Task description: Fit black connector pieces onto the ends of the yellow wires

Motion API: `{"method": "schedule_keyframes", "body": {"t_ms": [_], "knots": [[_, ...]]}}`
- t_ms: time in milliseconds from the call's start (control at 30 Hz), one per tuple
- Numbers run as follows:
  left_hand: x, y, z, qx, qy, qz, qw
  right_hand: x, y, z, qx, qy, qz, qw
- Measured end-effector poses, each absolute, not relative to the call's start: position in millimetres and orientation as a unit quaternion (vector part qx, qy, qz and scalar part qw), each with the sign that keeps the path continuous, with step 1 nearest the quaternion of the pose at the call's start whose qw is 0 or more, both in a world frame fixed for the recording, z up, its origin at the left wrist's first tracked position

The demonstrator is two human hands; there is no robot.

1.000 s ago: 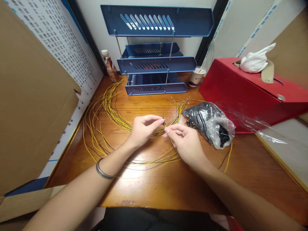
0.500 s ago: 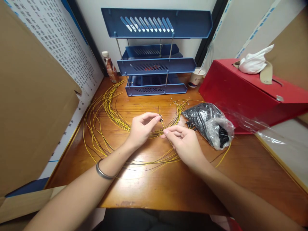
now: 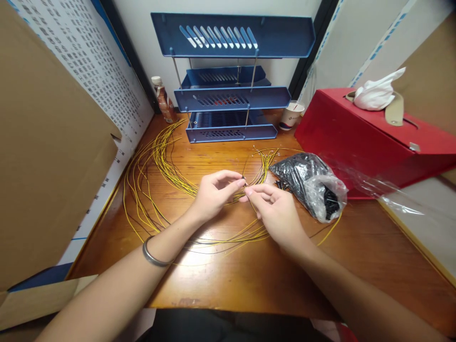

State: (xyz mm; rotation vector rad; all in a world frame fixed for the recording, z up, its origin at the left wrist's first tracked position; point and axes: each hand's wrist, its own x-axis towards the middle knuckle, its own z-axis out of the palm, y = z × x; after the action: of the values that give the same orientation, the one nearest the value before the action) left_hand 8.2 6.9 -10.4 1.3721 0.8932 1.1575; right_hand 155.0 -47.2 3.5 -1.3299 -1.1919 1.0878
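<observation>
Bag (image 3: 309, 176) holds black pieces (image 3: 331, 202) while left hand (image 3: 216, 194) pinches small dark part (image 3: 243, 177), right hand (image 3: 276, 205) thin wire (image 3: 245, 165).

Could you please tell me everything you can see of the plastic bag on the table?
The plastic bag looks clear, thin, shiny and crinkled, and bulges with small black pieces. It lies on its side on the wooden table, to the right of the right hand, which does not touch it, and in front of the red box. Its tapered end points left, towards the yellow and dark wires; its crumpled, whitish mouth is open at the near right.
</observation>
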Motion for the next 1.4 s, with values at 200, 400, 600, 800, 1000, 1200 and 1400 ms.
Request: {"method": "schedule_keyframes", "body": {"t_ms": [200, 400, 600, 800, 1000, 1200, 1400], "knots": [[7.6, 10.7, -8.6, 0.548, 0.381, 0.542, 0.510, 156.2, -46.7, 5.6, -0.549, -0.490, 0.469, 0.488], [8.3, 9.4, -6.4, 0.554, 0.378, 0.527, 0.523, 155.0, -48.7, 3.6, -0.548, -0.492, 0.479, 0.478], [8.3, 8.9, -7.3, 0.555, 0.381, 0.520, 0.526, 154.3, -48.5, 2.5, -0.538, -0.485, 0.479, 0.495], [8.9, 6.4, -8.5, 0.557, 0.367, 0.512, 0.541, 154.2, -48.1, 2.9, -0.534, -0.487, 0.476, 0.502], [8.8, 2.3, -13.6, 0.585, 0.350, 0.474, 0.557, 154.5, -47.6, 3.9, -0.529, -0.479, 0.469, 0.521], [10.0, 4.1, -12.2, 0.568, 0.355, 0.496, 0.553, 155.2, -47.1, 2.5, -0.528, -0.485, 0.476, 0.509], [8.4, 11.6, -9.8, 0.525, 0.383, 0.577, 0.495, 152.5, -50.1, -0.4, -0.540, -0.486, 0.520, 0.449]]}}
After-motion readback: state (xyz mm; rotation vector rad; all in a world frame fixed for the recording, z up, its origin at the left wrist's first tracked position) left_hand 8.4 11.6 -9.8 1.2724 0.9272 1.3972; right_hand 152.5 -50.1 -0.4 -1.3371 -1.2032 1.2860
